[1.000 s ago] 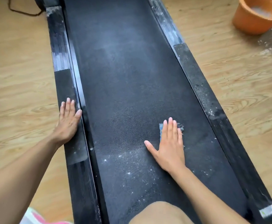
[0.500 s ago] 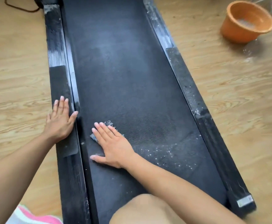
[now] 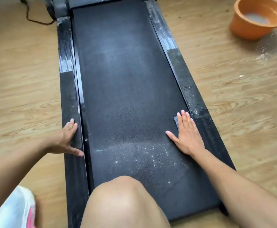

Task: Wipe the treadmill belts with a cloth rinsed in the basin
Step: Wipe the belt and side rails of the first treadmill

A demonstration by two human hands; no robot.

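Note:
The black treadmill belt [image 3: 126, 89] runs away from me, with pale dusty patches in its middle and white specks near my knee. My right hand [image 3: 188, 134] lies flat, fingers straight, pressing a small blue-grey cloth [image 3: 176, 120] onto the belt at its right edge; only a corner of the cloth shows beside the fingers. My left hand [image 3: 67, 139] rests flat on the left side rail [image 3: 68, 99], thumb toward the belt. The orange basin [image 3: 257, 18] with cloudy water stands on the floor at the far right.
The right side rail [image 3: 190, 89] is dusty and speckled white. My bare knee [image 3: 124, 199] is on the belt's near end. A black cable [image 3: 35, 18] lies on the wooden floor at the far left. Wet grit marks the floor by the basin.
My right hand has swept the cloth across the belt from the left edge to the right edge. My left hand stayed on the left rail. The view tilted up, showing more of the basin.

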